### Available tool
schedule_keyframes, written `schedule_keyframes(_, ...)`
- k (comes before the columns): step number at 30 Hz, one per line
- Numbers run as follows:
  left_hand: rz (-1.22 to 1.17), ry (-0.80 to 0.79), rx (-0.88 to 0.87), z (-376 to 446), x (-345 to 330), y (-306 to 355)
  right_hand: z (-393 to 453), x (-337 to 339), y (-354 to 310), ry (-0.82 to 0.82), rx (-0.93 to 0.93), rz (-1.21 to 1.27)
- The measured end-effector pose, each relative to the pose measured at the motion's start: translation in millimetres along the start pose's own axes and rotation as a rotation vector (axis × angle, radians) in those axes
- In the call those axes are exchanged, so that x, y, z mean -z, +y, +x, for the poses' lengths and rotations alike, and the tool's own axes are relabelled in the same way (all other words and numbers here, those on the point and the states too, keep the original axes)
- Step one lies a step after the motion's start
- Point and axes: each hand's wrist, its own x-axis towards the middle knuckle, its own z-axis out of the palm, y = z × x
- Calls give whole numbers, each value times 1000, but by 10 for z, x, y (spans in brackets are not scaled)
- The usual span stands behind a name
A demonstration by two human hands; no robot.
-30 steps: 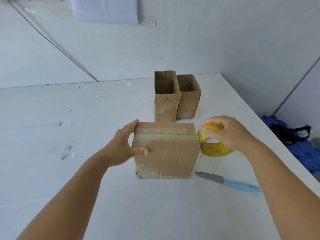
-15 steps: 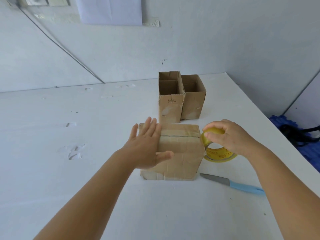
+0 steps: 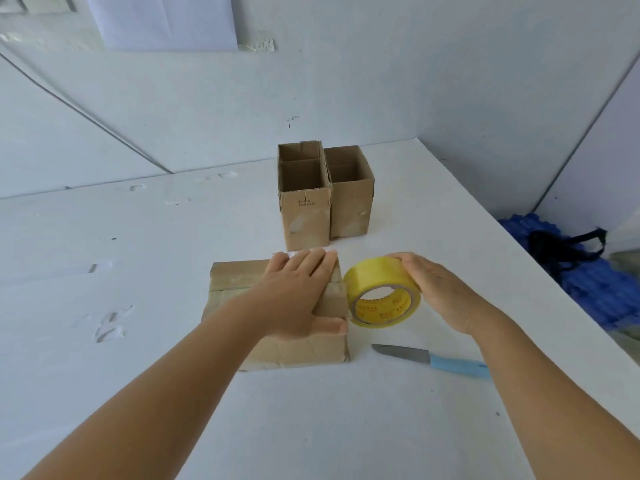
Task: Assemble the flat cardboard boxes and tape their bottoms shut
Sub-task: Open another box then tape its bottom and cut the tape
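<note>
Hands on box and tape roll, white desk (image 3: 173,393).

Left hand (image 3: 298,292) lies flat, fingers straight and together, pressing the upturned face of the cardboard box (image 3: 235,292), thumb over its near right edge; clear tape strips show on that face. Right hand (image 3: 443,292) curls round the yellow tape roll (image 3: 381,292), which stands on edge just right of the box, touching or nearly touching its corner. Beyond the box, near its far edge, stand two open-topped boxes (image 3: 306,216) side by side, touching. Right of the box, nearer the person, a blue-handled knife (image 3: 433,360) lies flat, blade pointing toward the box.
</note>
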Motion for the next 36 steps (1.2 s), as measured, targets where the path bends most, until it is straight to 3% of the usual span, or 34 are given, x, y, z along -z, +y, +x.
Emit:
schedule_keyframes(8, -21, 11, 76, -362, -63, -57, 143, -442, 15, -4, 38, 474)
schedule_keyframes(14, -32, 9, 61, -336, -118, -50, 144, -229, 207, 35, 37, -217)
schedule_keyframes(17, -80, 22, 66, -329, -62, -49, 164, -214, 212, 43, 34, -277)
schedule_keyframes(21, -335, 97, 217, -162, 46, -9, 177, -173, 179, 36, 55, -319)
schedule_keyframes(23, -373, 30, 234, -33, 120, -15, 172, -151, 187, 31, 58, -320)
schedule_keyframes(27, -308, -175, 93, 211, 318, -36, 199, -140, 180, 11, 84, -374)
schedule_keyframes(31, -538, -441, 53, 389, 384, 21, 208, -128, 174, 11, 79, -405)
schedule_keyframes(36, -749, -409, 13, 379, 341, -41, 184, -143, 207, 11, 77, -411)
